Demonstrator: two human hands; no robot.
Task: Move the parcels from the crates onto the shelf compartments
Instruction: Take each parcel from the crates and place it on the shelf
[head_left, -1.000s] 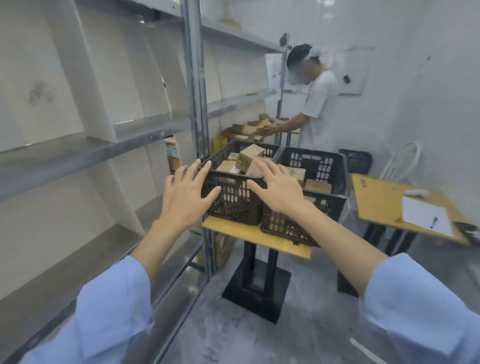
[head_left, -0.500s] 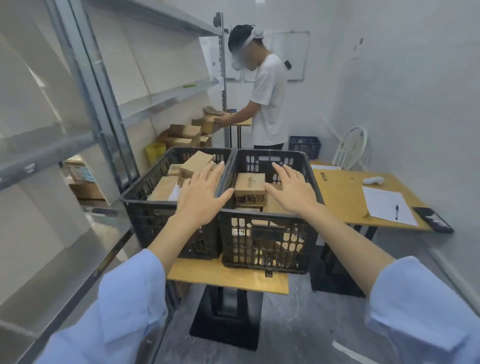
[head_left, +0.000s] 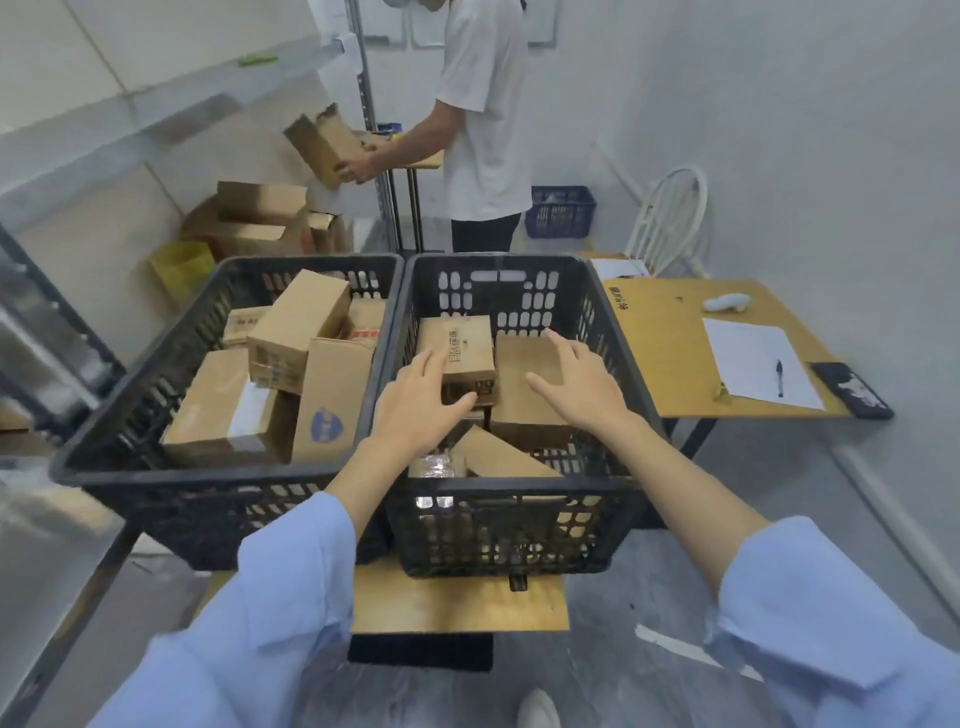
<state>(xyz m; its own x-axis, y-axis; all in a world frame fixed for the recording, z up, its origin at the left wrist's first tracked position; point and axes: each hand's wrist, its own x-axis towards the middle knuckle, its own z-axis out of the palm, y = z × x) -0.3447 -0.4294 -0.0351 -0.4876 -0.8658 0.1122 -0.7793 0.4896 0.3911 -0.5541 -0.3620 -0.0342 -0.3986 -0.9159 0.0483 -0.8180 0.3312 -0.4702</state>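
Observation:
Two black plastic crates stand side by side on a small wooden table. The left crate (head_left: 130, 467) holds several cardboard parcels, one with a blue logo (head_left: 324, 410). In the right crate (head_left: 519, 488) a small printed parcel (head_left: 460, 348) lies on top of a larger plain one (head_left: 524, 410). My left hand (head_left: 421, 405) reaches into the right crate with spread fingers at the small parcel's left side and near end. My right hand (head_left: 579, 387) hovers open over the plain parcel, just right of the small one. Neither hand grips anything.
A metal shelf (head_left: 156, 119) runs along the left wall. A person in a white shirt (head_left: 483, 119) stands behind the crates holding a cardboard box (head_left: 324, 143). To the right stands a wooden desk (head_left: 670, 353) with paper, a pen and a phone. A blue crate (head_left: 561, 210) and a white chair (head_left: 670, 218) sit beyond.
I have come closer and now look down into the crates. Both hands moved from above the crate rims down into the right crate, around the small printed parcel.

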